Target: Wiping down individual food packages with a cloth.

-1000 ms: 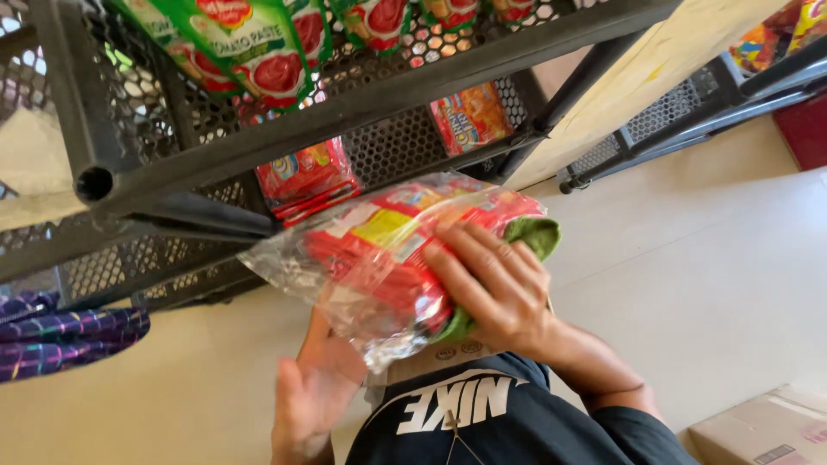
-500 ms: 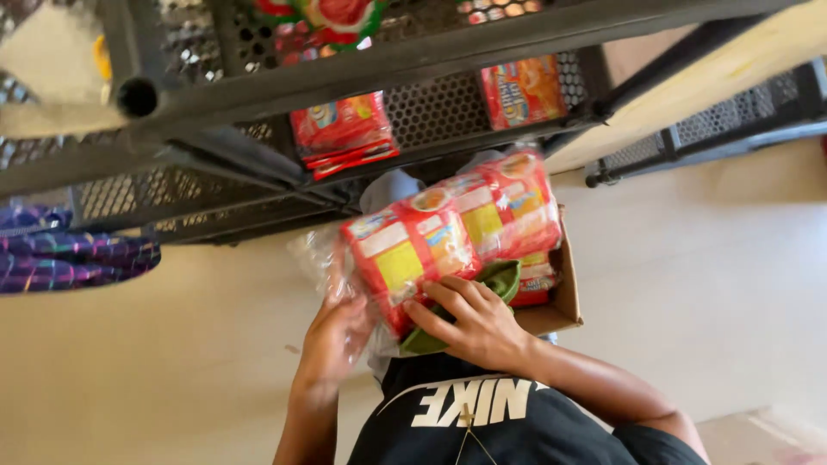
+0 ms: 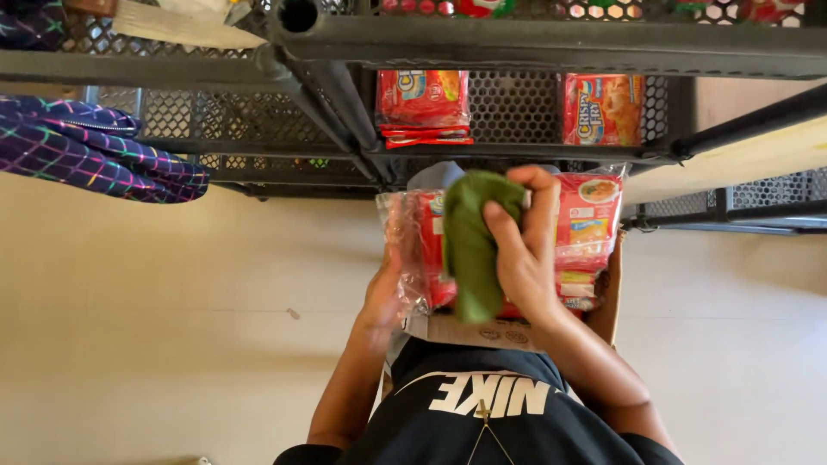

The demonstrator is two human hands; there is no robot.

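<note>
Below the metal shelf, the left hand cups the left edge of a clear-wrapped bundle of red packets, fingers curled against the plastic. The bundle lies between both hands, above an open carton. The right hand is clenched on a green cloth, pressing it onto the bundle's front.
</note>
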